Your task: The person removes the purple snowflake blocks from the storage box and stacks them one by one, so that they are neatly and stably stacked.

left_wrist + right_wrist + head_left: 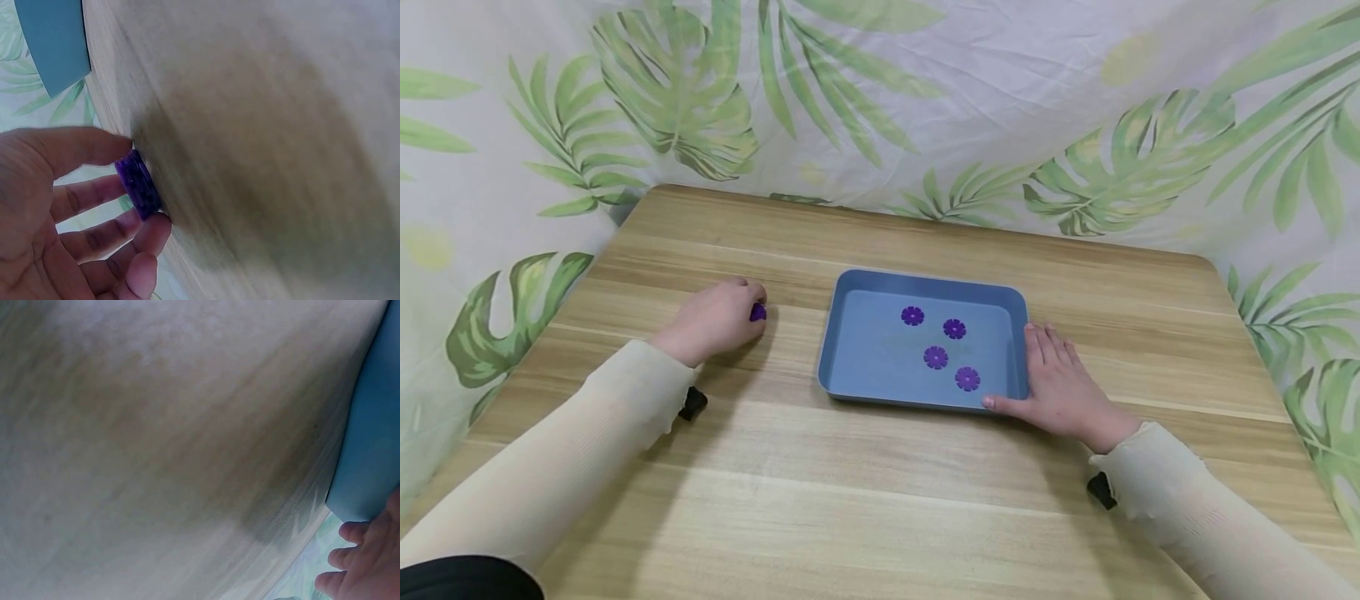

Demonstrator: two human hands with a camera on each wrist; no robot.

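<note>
1. The left hand [711,321] is partly closed, pinching a small stack of notched purple discs [139,184] between thumb and fingertips, low over the desk [850,500].
2. The right hand [1060,379] lies extended and grips nothing: its fingers point forward along the tray's right wall, while its thumb reaches across the near right corner.
3. The blue rectangular tray [865,358] sits between the hands; its raised left wall stands between the pinched stack and the tray floor.
4. Four purple snowflake discs [936,357] lie flat and apart in the tray's middle and right.
5. Cream sleeves [565,450] cover both forearms, which come in from the lower corners, angled inward; a small black piece [694,403] shows under each cuff.
6. Beyond the desk's edges hangs a white leaf-print cloth [1037,50].
</note>
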